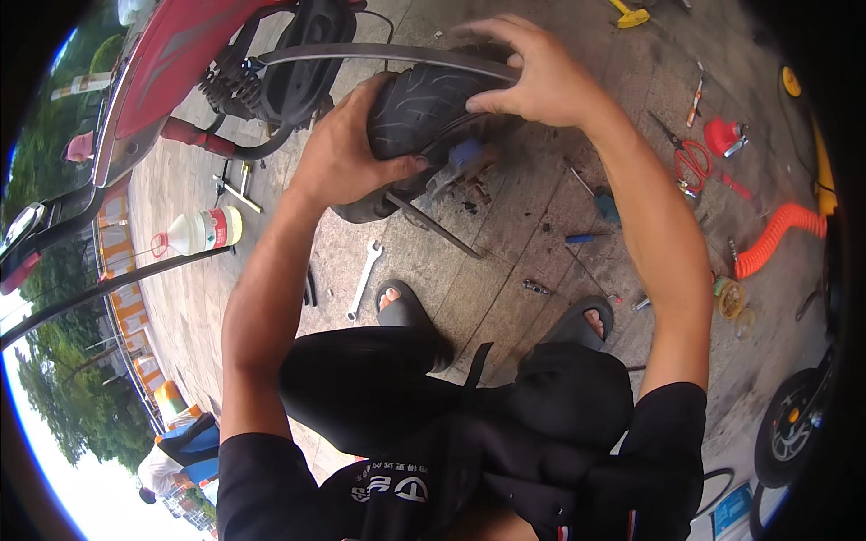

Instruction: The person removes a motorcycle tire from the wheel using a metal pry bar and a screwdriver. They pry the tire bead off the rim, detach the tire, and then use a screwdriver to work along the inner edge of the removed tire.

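My left hand is closed round the near left side of a black tire at a red two-wheeled vehicle. My right hand has its fingers spread over the tire's upper right, its thumb against the rubber, its upper fingers slightly blurred. A long grey strip crosses above the tire into that hand. Below the tire sit a dark metal assembly with a blue part and a bar angled down to the paving. A silver wrench lies on the paving between my left forearm and my sandalled feet.
Red-handled scissors, a red container, a coiled orange hose, a yellow hammer and small tools lie rightward. A bottle stands left. Another wheel is at lower right. People are beyond a barrier at left.
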Demonstrator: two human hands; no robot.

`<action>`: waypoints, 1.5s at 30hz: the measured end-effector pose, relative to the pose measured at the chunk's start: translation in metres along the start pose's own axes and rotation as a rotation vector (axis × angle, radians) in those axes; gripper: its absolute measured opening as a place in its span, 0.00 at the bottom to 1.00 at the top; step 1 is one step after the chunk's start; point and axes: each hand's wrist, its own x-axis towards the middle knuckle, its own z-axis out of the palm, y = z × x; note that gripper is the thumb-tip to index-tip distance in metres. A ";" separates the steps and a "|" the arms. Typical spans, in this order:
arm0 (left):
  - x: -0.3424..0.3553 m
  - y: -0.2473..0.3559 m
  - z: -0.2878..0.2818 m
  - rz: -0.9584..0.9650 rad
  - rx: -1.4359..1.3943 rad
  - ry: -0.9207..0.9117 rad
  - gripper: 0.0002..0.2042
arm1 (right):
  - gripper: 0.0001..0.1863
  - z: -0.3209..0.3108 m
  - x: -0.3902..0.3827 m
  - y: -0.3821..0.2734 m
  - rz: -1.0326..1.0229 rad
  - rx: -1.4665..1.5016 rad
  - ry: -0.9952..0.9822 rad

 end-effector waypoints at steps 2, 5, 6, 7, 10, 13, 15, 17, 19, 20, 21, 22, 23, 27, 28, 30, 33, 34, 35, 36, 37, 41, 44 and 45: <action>0.013 -0.002 -0.006 -0.058 -0.150 -0.067 0.44 | 0.26 -0.012 -0.016 -0.001 -0.006 0.089 0.013; 0.030 -0.012 -0.017 -0.116 -0.098 -0.101 0.41 | 0.21 -0.056 -0.054 -0.007 -0.202 -0.134 0.098; 0.035 -0.015 -0.019 -0.147 -0.026 -0.121 0.40 | 0.23 -0.072 -0.066 -0.009 -0.230 -0.173 0.069; 0.040 -0.018 -0.019 -0.153 0.013 -0.112 0.39 | 0.23 -0.092 -0.077 -0.011 -0.108 -0.272 -0.021; 0.050 -0.022 -0.016 -0.155 0.098 -0.054 0.37 | 0.21 -0.135 -0.096 -0.020 0.020 -0.417 -0.125; 0.055 -0.023 -0.011 -0.156 0.097 0.017 0.37 | 0.17 -0.153 -0.091 -0.024 0.012 -0.499 -0.229; 0.057 -0.028 -0.016 -0.148 0.078 -0.018 0.38 | 0.17 -0.157 -0.081 -0.025 0.016 -0.564 -0.294; 0.056 -0.032 -0.018 -0.159 0.044 -0.042 0.38 | 0.17 -0.158 -0.069 -0.027 -0.012 -0.631 -0.333; 0.054 -0.036 -0.020 -0.163 -0.004 -0.032 0.39 | 0.16 -0.159 -0.053 -0.029 -0.068 -0.717 -0.307; 0.052 -0.038 -0.020 -0.172 -0.003 -0.023 0.39 | 0.15 -0.160 -0.046 -0.031 -0.069 -0.744 -0.331; 0.052 -0.039 -0.020 -0.173 -0.004 -0.012 0.39 | 0.14 -0.162 -0.039 -0.035 -0.065 -0.784 -0.334; 0.052 -0.040 -0.020 -0.171 -0.007 0.000 0.39 | 0.14 -0.165 -0.029 -0.038 -0.071 -0.813 -0.361; 0.051 -0.041 -0.020 -0.176 -0.015 -0.017 0.38 | 0.14 -0.168 -0.020 -0.042 -0.210 -0.875 -0.341; 0.051 -0.042 -0.020 -0.172 -0.040 -0.040 0.37 | 0.14 -0.174 0.012 -0.060 -0.312 -0.935 -0.361; 0.051 -0.041 -0.020 -0.166 -0.049 -0.037 0.37 | 0.14 -0.175 0.019 -0.064 -0.320 -0.957 -0.370; 0.051 -0.042 -0.021 -0.160 -0.118 -0.046 0.36 | 0.13 -0.174 0.034 -0.071 -0.324 -0.992 -0.390; 0.050 -0.045 -0.023 -0.182 -0.163 -0.077 0.35 | 0.13 -0.168 0.051 -0.084 -0.317 -1.026 -0.413; 0.052 -0.047 -0.025 -0.194 -0.166 -0.085 0.35 | 0.13 -0.161 0.052 -0.089 -0.307 -1.037 -0.422; 0.052 -0.048 -0.026 -0.202 -0.179 -0.097 0.35 | 0.13 -0.154 0.054 -0.094 -0.289 -1.046 -0.428; 0.053 -0.050 -0.026 -0.211 -0.191 -0.106 0.35 | 0.13 -0.147 0.056 -0.100 -0.277 -1.060 -0.427; 0.054 -0.052 -0.026 -0.222 -0.198 -0.105 0.35 | 0.12 -0.137 0.052 -0.106 -0.160 -1.085 -0.438; 0.061 -0.060 -0.023 -0.190 -0.215 -0.032 0.32 | 0.12 -0.098 0.034 -0.110 -0.031 -1.045 -0.471; 0.064 -0.069 -0.026 -0.238 -0.201 -0.035 0.35 | 0.07 -0.097 0.043 -0.095 -0.072 -0.964 -0.402; 0.065 -0.072 -0.027 -0.232 -0.220 -0.040 0.36 | 0.07 -0.103 0.047 -0.090 -0.129 -0.941 -0.391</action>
